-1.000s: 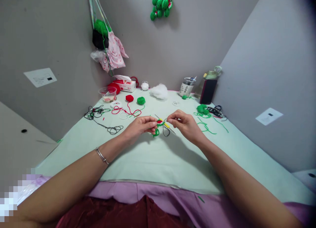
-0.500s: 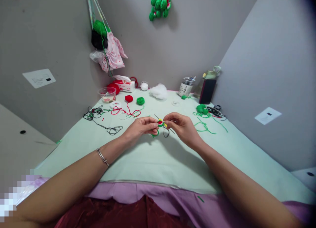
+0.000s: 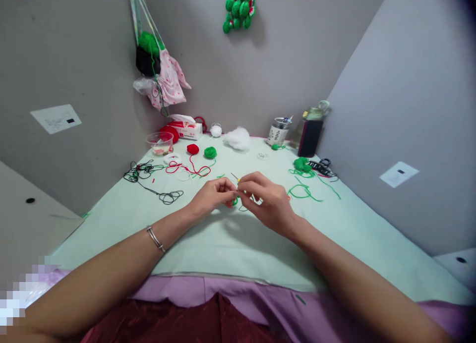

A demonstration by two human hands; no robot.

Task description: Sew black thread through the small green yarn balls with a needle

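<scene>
My left hand point(image 3: 214, 197) is closed, its thumb and index finger pinching a small crocheted piece point(image 3: 235, 201); only a bit of its green yarn shows below the fingertips. My right hand point(image 3: 266, 197) meets it from the other side, thumb and fingers drawn together at the left fingertips. What the right fingers grip is hidden behind them. Just beyond the hands pokes the thin grey end of a crochet hook point(image 3: 234, 176) with a yellow middle, mostly covered. A loop of black yarn point(image 3: 243, 207) shows below the right fingers.
Behind the hands are a red yarn ball point(image 3: 193, 149), a green yarn ball point(image 3: 210, 152) and white stuffing point(image 3: 238, 139). Tangled black yarn point(image 3: 143, 172) spreads at left, green yarn point(image 3: 303, 165) at right. A tissue box point(image 3: 191, 130), a pen tin point(image 3: 278, 133) and a phone point(image 3: 310, 139) stand at the back.
My right hand has shifted left and closed in over the crocheted piece, hiding its red and white face and most of the yellow hook. The left hand has barely moved.
</scene>
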